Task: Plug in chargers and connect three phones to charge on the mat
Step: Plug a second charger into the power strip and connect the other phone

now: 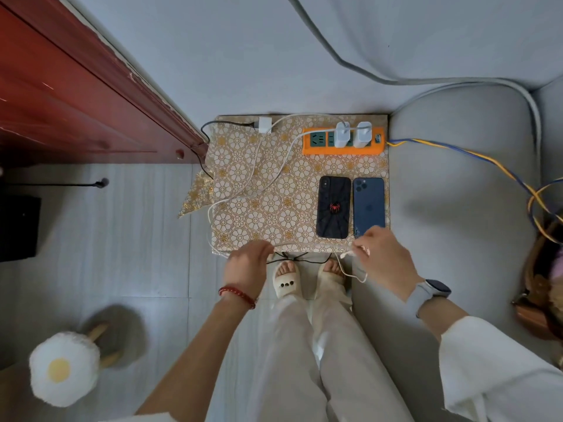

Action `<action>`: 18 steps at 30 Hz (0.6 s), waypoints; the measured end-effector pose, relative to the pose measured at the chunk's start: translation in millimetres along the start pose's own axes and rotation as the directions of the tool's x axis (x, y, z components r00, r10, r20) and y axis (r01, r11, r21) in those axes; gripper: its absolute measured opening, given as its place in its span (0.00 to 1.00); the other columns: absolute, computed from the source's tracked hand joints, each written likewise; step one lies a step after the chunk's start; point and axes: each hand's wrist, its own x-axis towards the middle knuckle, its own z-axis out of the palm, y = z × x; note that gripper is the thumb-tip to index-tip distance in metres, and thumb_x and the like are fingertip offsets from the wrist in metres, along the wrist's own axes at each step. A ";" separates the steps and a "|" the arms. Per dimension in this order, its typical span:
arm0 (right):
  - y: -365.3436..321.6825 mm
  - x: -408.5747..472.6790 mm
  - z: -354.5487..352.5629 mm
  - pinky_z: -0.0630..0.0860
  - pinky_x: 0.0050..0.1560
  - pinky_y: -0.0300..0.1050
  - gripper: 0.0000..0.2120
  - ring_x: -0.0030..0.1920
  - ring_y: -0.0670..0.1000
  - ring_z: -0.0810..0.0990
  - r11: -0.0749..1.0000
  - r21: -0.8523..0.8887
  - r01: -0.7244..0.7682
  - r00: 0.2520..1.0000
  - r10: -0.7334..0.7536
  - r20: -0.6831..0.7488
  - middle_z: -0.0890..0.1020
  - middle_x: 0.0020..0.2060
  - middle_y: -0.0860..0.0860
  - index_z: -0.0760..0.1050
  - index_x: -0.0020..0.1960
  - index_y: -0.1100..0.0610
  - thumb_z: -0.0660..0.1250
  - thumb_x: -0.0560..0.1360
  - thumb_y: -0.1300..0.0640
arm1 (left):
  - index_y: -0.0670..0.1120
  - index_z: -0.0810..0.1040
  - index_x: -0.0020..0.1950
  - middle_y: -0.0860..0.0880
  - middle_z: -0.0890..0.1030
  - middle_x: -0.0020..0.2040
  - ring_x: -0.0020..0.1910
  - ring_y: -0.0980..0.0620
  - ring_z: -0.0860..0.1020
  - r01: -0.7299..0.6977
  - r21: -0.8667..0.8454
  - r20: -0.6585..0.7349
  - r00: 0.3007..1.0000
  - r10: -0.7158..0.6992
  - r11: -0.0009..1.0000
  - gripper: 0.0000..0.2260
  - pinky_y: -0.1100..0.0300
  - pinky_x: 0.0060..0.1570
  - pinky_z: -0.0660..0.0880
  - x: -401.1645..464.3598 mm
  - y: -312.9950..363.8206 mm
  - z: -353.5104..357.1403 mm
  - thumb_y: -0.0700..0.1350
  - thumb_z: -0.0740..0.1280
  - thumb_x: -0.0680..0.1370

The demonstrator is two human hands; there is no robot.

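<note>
At the lower centre, the left hand (246,263) rests loosely curled on a white cable (310,243) along the mat's (243,184) near edge; the right hand (380,257) pinches that cable's plug end just below the blue phone (368,205); beside it lies the black phone (333,207). Further up, two white chargers (353,134) sit in the orange power strip (342,141); a third charger (264,124) lies unplugged at the mat's far left edge. The step appears to be connecting the blue phone; next the plug needs aligning with its port. No third phone shows.

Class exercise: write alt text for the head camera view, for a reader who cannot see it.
A person's right hand holds a white cable end beside a blue phone on a patterned mat. A black phone lies alongside, below an orange power strip with two white chargers.
</note>
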 end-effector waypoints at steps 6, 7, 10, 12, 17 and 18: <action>-11.1 18.8 -10.7 0.77 0.39 0.48 0.04 0.39 0.57 0.77 0.748 0.554 -0.365 0.924 0.365 0.116 0.78 0.44 0.58 0.72 0.49 0.59 0.61 0.76 0.59 | 0.46 0.78 0.52 0.45 0.81 0.48 0.47 0.44 0.77 -0.209 0.228 0.341 0.932 0.123 0.951 0.12 0.54 0.47 0.71 -11.9 -15.9 14.3 0.46 0.56 0.79; -15.1 22.8 -15.1 0.78 0.40 0.47 0.03 0.38 0.56 0.78 0.458 0.788 -0.411 0.889 0.394 0.234 0.78 0.44 0.59 0.71 0.46 0.60 0.60 0.75 0.65 | 0.46 0.77 0.53 0.46 0.81 0.49 0.48 0.44 0.77 -0.212 0.240 0.373 0.921 0.112 0.947 0.12 0.54 0.47 0.71 -11.5 -15.9 17.4 0.47 0.56 0.79; -15.4 32.8 -31.7 0.77 0.43 0.44 0.09 0.36 0.51 0.76 -0.361 0.899 -0.247 0.838 0.386 0.385 0.74 0.35 0.55 0.69 0.40 0.59 0.56 0.75 0.69 | 0.47 0.77 0.54 0.46 0.80 0.50 0.49 0.44 0.77 -0.227 0.288 0.478 0.876 0.066 0.930 0.12 0.54 0.47 0.72 -9.8 -19.0 24.3 0.48 0.55 0.79; -11.6 38.9 -39.2 0.72 0.33 0.40 0.11 0.28 0.48 0.71 -0.413 0.897 -0.154 0.825 0.446 0.347 0.69 0.31 0.52 0.66 0.37 0.57 0.54 0.76 0.67 | 0.48 0.78 0.53 0.47 0.79 0.52 0.51 0.44 0.77 -0.238 0.271 0.580 0.813 0.039 0.933 0.12 0.54 0.49 0.73 -10.7 -20.0 29.9 0.48 0.56 0.79; -0.1 44.7 -43.6 0.56 0.17 0.34 0.07 0.18 0.43 0.58 0.102 0.981 -0.167 0.864 0.495 0.096 0.63 0.22 0.46 0.71 0.51 0.52 0.54 0.79 0.55 | 0.49 0.79 0.57 0.47 0.80 0.58 0.57 0.49 0.76 0.027 0.053 0.890 0.451 -0.060 0.998 0.12 0.61 0.56 0.69 -22.5 -1.2 54.4 0.50 0.62 0.76; 3.4 43.9 -42.7 0.57 0.17 0.34 0.09 0.17 0.42 0.58 0.220 0.957 -0.190 0.886 0.457 0.071 0.63 0.23 0.47 0.72 0.54 0.53 0.54 0.79 0.55 | 0.49 0.77 0.59 0.47 0.79 0.60 0.59 0.50 0.75 0.082 0.044 0.910 0.409 -0.074 0.996 0.14 0.60 0.58 0.68 -23.2 2.2 57.9 0.51 0.63 0.76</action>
